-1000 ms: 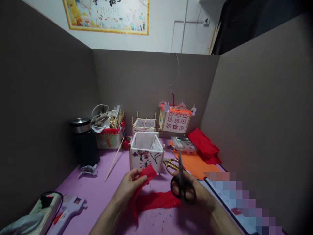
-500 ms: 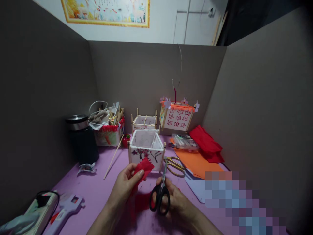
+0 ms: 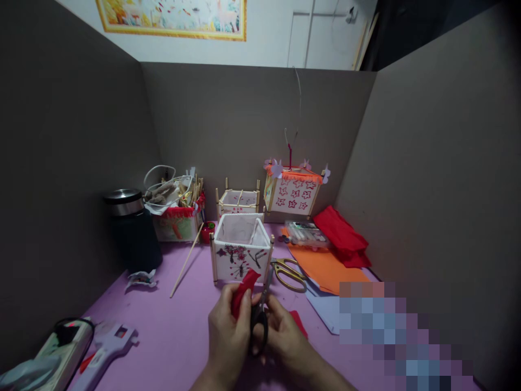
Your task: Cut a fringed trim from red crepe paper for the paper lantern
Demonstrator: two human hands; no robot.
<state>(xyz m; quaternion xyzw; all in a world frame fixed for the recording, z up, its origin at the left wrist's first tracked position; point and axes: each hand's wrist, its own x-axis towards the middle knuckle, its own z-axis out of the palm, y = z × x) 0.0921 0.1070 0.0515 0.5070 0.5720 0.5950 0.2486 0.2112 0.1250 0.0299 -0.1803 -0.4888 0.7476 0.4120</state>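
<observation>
Left hand (image 3: 228,328) pinches red strip (image 3: 248,281); right hand (image 3: 286,332) grips black scissors (image 3: 267,287) (blades just beside it); cutting would require tautness.

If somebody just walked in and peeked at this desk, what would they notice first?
Probably the lantern with red stars, hanging at the back right. Next, the bright red cloth on the right, then the red piece in the left hand, beside the black-handled scissors in the right hand.
</observation>
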